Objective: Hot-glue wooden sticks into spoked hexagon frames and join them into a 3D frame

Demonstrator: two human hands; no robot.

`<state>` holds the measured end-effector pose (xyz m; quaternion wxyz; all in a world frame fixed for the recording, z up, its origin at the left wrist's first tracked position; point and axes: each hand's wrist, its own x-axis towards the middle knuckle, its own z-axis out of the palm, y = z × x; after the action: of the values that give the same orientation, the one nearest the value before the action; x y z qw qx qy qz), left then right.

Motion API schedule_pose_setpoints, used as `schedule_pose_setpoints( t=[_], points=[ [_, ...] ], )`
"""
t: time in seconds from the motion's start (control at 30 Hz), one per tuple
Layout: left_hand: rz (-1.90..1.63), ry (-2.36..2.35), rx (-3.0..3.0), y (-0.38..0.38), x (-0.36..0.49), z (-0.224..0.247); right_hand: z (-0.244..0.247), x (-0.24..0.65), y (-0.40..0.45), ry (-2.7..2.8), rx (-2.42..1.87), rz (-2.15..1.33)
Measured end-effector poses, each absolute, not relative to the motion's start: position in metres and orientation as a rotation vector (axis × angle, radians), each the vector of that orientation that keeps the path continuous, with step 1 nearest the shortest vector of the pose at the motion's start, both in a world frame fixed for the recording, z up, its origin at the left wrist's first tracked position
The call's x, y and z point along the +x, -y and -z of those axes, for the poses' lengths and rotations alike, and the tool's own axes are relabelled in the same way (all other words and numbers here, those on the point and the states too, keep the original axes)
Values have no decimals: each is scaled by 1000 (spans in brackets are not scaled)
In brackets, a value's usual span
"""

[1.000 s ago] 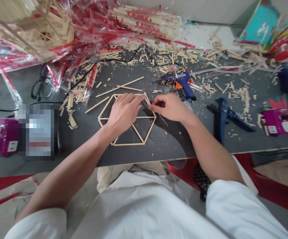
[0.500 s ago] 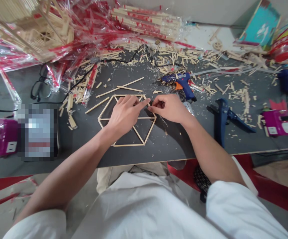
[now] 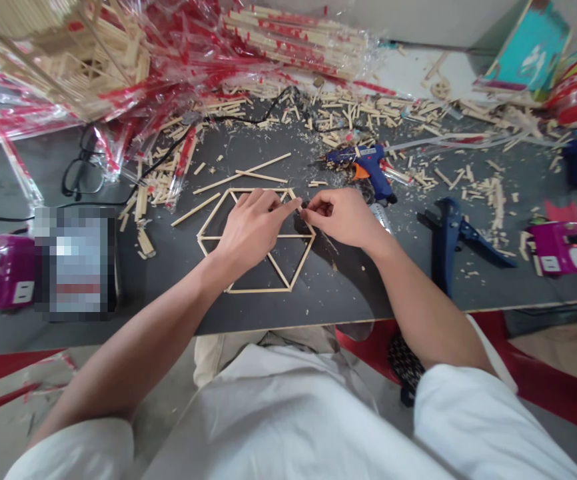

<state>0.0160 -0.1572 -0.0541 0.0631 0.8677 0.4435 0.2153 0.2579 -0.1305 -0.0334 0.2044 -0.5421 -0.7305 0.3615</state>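
A flat hexagon of thin wooden sticks [image 3: 258, 291] lies on the dark work board [image 3: 348, 293], with sticks crossing inside it. My left hand [image 3: 251, 233] rests on the hexagon's upper part, fingers extended and the index reaching right. Just beside it, my right hand [image 3: 341, 217] pinches thumb and forefinger at a thin stick [image 3: 294, 202] on the upper right corner. Several loose sticks [image 3: 241, 177] lie above the hexagon. A blue hot glue gun [image 3: 368, 160] lies beyond my right hand, apart from it.
Wood offcuts and shavings litter the board. Behind them are a heap of red-printed plastic wrappers [image 3: 293, 43] and a stick-built model [image 3: 81, 67]. A blue clamp [image 3: 451, 243], eyeglasses [image 3: 82, 177] and a black cable [image 3: 178, 150] lie nearby. The board's front edge [image 3: 293, 327] runs past my lap.
My left index finger has stretched rightward toward my right hand. The right hand stays pinched at the corner, and the whole view has shifted slightly.
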Motion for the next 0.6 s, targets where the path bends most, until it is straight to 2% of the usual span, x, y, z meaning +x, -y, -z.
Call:
schedule_pose_setpoints(
  t=[0.6],
  points=[
    [-637, -1348, 2606, 157, 17, 57, 36, 256, 130, 2067, -1538, -966]
  ],
)
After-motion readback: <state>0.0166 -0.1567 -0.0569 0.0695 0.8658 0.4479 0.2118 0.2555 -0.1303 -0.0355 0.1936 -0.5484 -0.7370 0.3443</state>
